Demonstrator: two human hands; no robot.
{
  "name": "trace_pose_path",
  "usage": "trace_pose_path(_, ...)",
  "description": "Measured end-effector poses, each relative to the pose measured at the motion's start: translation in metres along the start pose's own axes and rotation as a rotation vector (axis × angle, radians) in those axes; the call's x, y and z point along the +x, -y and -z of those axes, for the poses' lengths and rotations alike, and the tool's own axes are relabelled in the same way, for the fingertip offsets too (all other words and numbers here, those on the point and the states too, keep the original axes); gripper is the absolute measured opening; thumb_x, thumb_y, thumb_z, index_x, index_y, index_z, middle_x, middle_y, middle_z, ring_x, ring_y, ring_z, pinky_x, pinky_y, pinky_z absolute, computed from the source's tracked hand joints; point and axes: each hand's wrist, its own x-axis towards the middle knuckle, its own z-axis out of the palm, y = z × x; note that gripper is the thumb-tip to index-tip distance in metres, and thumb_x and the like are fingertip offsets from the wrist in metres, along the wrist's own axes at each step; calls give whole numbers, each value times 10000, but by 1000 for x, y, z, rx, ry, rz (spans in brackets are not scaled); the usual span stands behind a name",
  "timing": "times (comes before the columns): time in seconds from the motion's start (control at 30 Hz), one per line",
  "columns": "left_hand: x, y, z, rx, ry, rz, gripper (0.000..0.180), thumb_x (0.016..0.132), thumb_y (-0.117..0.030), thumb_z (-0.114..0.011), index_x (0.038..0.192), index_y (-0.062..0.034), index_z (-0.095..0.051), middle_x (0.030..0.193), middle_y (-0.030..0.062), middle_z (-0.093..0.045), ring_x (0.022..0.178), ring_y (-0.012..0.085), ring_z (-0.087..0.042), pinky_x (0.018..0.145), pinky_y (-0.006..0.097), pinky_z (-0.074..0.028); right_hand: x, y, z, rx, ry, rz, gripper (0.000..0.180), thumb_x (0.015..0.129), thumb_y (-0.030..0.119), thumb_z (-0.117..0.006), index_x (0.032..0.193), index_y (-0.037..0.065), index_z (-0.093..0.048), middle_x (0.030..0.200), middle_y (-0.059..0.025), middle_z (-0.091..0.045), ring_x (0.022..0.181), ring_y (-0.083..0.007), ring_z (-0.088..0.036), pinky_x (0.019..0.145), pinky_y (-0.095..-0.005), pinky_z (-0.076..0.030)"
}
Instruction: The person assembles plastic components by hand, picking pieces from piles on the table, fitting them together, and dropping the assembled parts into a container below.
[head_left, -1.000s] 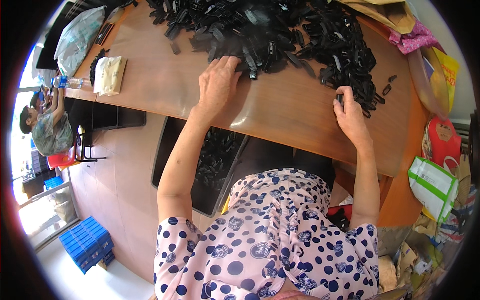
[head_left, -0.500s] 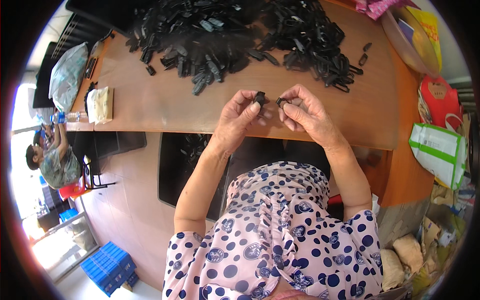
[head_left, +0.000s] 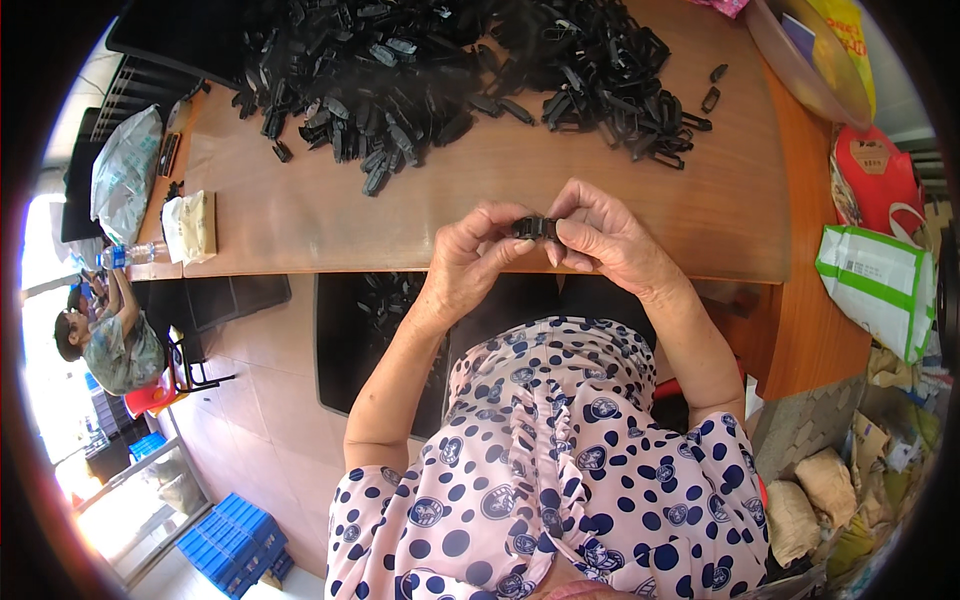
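Just above the table's near edge, my left hand [head_left: 474,246] and my right hand [head_left: 610,240] meet with their fingertips. Between them is a small black plastic part [head_left: 535,229], pinched at its left end by my left thumb and fingers. My right thumb and fingers press on its right end, against a second small black piece that is mostly hidden. Beyond my hands, on the brown table [head_left: 330,225], lie a large heap of long black plastic parts [head_left: 370,100] and, to its right, a heap of black frame-like pieces [head_left: 610,90].
Two loose black pieces [head_left: 711,98] lie right of the heaps. A plastic basin [head_left: 815,70], a red bag [head_left: 875,180] and a white-green bag [head_left: 875,280] are at the right. Leftward are a paper packet [head_left: 190,227], a bottle [head_left: 130,255] and a seated person [head_left: 120,335]. Below the table sits a black tray [head_left: 345,345].
My hands have come together from a small gap, bringing the two black pieces into contact. The view has shifted slightly, so the table and heaps appear a little higher and further left.
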Motion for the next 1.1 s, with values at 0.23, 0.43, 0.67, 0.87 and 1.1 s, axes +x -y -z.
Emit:
trace_pose_path(0.23, -2, -18, 5, 639, 9, -197, 228, 797, -41, -685, 1018, -37, -630, 755, 97, -611, 676, 210, -607, 612, 306, -485, 6, 2, -5, -113, -38, -176, 101, 948, 126, -561, 944, 41, -507, 751, -32, -588, 617, -46, -477, 492, -166, -334)
trace_pose_path(0.43, -10, -22, 9, 793, 17, -243, 208, 786, -57, -690, 983, -21, -633, 742, 125, -616, 653, 265, -614, 586, 347, -482, 11, 3, -3, -229, -2, -335, 113, 942, 139, -569, 916, 41, -520, 746, -44, -601, 614, -49, -479, 493, -174, -334)
trace_pose_path(0.67, -9, -19, 10, 253, -70, 147, 225, 810, -111, -707, 1006, -14, -652, 887, 109, -648, 717, 196, -653, 670, 300, -533, 23, -5, -1, 100, 53, -469, 150, 953, 205, -559, 948, 60, -522, 810, -55, -610, 622, -71, -493, 510, -176, -349)
trace_pose_path(0.87, -2, -8, 15, -429, -126, 171, 233, 840, -138, -698, 1040, -37, -636, 1299, 103, -467, 726, 134, -634, 553, 213, -530, 40, -12, -11, 136, 296, -433, 529, 990, 393, -443, 1382, 55, -333, 1007, -142, -583, 770, -191, -638, 562, -231, -478)
trace_pose_path(1.1, -5, -3, 17, -756, -138, 273, 292, 843, -232, -711, 1071, -68, -629, 1244, 37, -554, 1100, 122, -517, 944, 287, -433, 51, -37, -13, 230, 231, -216, 427, 1009, 314, -423, 1341, 48, -460, 960, -9, -599, 820, -97, -581, 687, -220, -476)
